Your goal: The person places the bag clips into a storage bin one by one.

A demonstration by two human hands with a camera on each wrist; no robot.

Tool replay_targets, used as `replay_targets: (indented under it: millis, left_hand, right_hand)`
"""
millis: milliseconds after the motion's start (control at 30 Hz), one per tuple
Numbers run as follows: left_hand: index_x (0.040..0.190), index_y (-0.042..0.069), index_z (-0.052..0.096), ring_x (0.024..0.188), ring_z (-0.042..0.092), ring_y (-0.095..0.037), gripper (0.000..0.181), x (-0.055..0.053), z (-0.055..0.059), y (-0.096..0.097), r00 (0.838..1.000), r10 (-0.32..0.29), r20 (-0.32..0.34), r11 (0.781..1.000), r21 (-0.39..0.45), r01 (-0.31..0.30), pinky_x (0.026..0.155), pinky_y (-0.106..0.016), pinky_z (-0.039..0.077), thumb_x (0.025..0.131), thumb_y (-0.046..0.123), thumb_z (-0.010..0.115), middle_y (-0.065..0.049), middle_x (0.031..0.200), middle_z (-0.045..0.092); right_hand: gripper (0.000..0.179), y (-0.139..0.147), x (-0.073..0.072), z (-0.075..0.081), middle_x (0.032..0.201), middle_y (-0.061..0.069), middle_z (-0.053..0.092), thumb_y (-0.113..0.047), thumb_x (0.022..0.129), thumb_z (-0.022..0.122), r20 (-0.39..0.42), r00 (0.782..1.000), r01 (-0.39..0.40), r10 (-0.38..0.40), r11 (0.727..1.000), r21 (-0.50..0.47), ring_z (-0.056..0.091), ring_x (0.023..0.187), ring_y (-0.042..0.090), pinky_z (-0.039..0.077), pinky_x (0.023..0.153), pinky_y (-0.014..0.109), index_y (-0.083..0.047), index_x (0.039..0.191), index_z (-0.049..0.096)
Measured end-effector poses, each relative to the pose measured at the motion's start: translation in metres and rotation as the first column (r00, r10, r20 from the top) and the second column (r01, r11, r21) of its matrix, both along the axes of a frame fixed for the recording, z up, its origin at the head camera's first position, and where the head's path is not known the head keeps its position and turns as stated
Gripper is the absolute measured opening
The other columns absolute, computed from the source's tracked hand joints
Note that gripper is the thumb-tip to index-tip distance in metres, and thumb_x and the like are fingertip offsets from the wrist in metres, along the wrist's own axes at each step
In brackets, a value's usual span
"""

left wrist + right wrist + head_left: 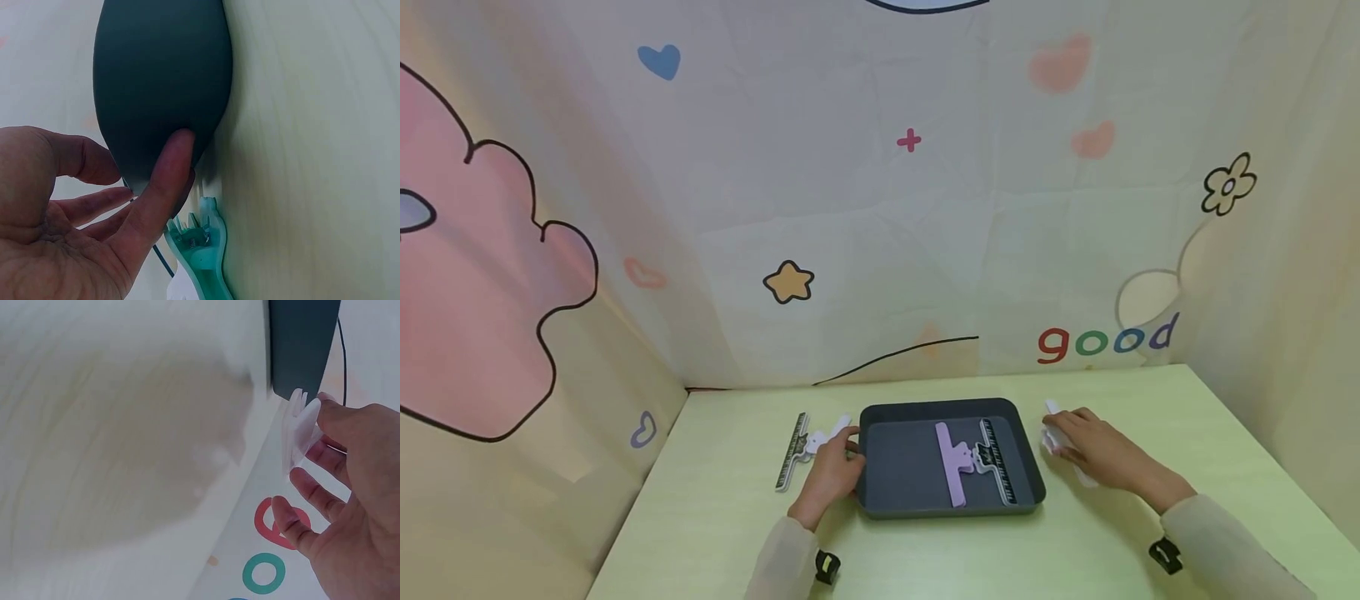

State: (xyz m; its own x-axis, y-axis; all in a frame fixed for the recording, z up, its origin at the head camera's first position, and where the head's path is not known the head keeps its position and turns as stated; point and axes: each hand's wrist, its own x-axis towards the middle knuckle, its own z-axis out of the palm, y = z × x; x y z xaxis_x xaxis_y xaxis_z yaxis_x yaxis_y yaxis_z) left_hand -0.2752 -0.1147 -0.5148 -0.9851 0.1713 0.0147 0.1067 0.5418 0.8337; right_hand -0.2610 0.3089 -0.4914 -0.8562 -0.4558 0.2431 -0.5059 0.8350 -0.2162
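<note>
A dark grey tray (895,467) stands on the table. Inside it lie a lilac wide clip (951,467) and a black-and-white ruler-patterned clip (997,467), handle to handle. My left hand (837,467) holds the tray's left side, with fingertips on the outer wall (159,69) in the left wrist view. Off the tray's right side, my right hand (1101,446) pinches a whitish clip (303,428) between thumb and fingers; the other fingers are spread in the right wrist view. In the head view the hand covers the middle of this clip.
Left of the tray, a second ruler-patterned clip (792,454) and a white clip (827,435) lie close together, partly behind my left hand. The pale yellow-green table (722,500) meets a printed cloth backdrop (865,250) at its far edge.
</note>
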Motion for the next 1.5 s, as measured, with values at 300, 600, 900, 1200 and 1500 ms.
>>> replay_targets:
  millis: [300, 600, 900, 1200, 1500]
  left_hand:
    - [0.140, 0.000, 0.047, 0.059, 0.066, -0.021, 0.052, -0.001, 0.001, 0.000, 1.000, 0.002, -0.008, 1.000, -0.003, -0.002, 0.039, -0.032, 0.053, 0.089, 0.005, 0.051, -0.025, 0.114, 0.065]
    - [0.140, 0.000, 0.048, 0.060, 0.067, -0.023, 0.052, 0.001, 0.003, 0.001, 1.000, 0.006, -0.007, 1.000, -0.001, -0.006, 0.040, -0.033, 0.054, 0.089, 0.006, 0.052, -0.026, 0.114, 0.065]
    - [0.140, 0.001, 0.048, 0.060, 0.065, -0.021, 0.051, 0.000, 0.001, 0.000, 1.000, 0.007, -0.007, 1.000, -0.003, -0.007, 0.041, -0.033, 0.054, 0.089, 0.005, 0.051, -0.025, 0.113, 0.065]
    - [0.139, 0.000, 0.050, 0.060, 0.066, -0.021, 0.051, -0.001, 0.001, 0.000, 1.000, 0.005, -0.019, 1.000, -0.003, -0.005, 0.041, -0.034, 0.055, 0.088, 0.006, 0.051, -0.024, 0.111, 0.066]
    - [0.139, 0.000, 0.048, 0.061, 0.066, -0.022, 0.052, 0.000, 0.001, 0.000, 1.000, 0.007, -0.010, 1.000, 0.010, -0.006, 0.041, -0.035, 0.055, 0.088, 0.005, 0.051, -0.025, 0.111, 0.065]
  right_hand:
    - [0.043, -0.002, -0.003, 0.010, 0.121, 0.013, 0.064, -0.016, 0.091, 0.068, -0.050, 0.999, -0.015, 0.016, 1.000, 0.010, 0.057, 0.112, 0.037, 0.053, 0.091, 0.059, -0.004, 0.130, 0.055]
    - [0.043, -0.013, -0.002, 0.024, 0.122, 0.012, 0.063, -0.016, 0.092, 0.068, -0.103, 0.994, -0.034, 0.039, 0.998, 0.049, 0.056, 0.113, 0.035, 0.052, 0.091, 0.057, -0.004, 0.131, 0.055]
    - [0.041, -0.027, 0.000, 0.039, 0.124, 0.011, 0.062, -0.020, 0.094, 0.065, -0.125, 0.991, -0.030, 0.036, 0.998, 0.053, 0.055, 0.116, 0.035, 0.051, 0.085, 0.052, -0.004, 0.130, 0.055]
    - [0.044, -0.043, 0.000, 0.051, 0.127, 0.011, 0.062, -0.024, 0.094, 0.065, -0.119, 0.993, -0.015, 0.023, 0.998, 0.069, 0.054, 0.118, 0.034, 0.051, 0.087, 0.049, -0.005, 0.132, 0.054]
    - [0.046, -0.059, 0.001, 0.059, 0.127, 0.011, 0.061, -0.025, 0.092, 0.068, -0.105, 0.994, 0.001, 0.008, 0.996, 0.085, 0.053, 0.119, 0.033, 0.050, 0.089, 0.049, -0.007, 0.133, 0.054]
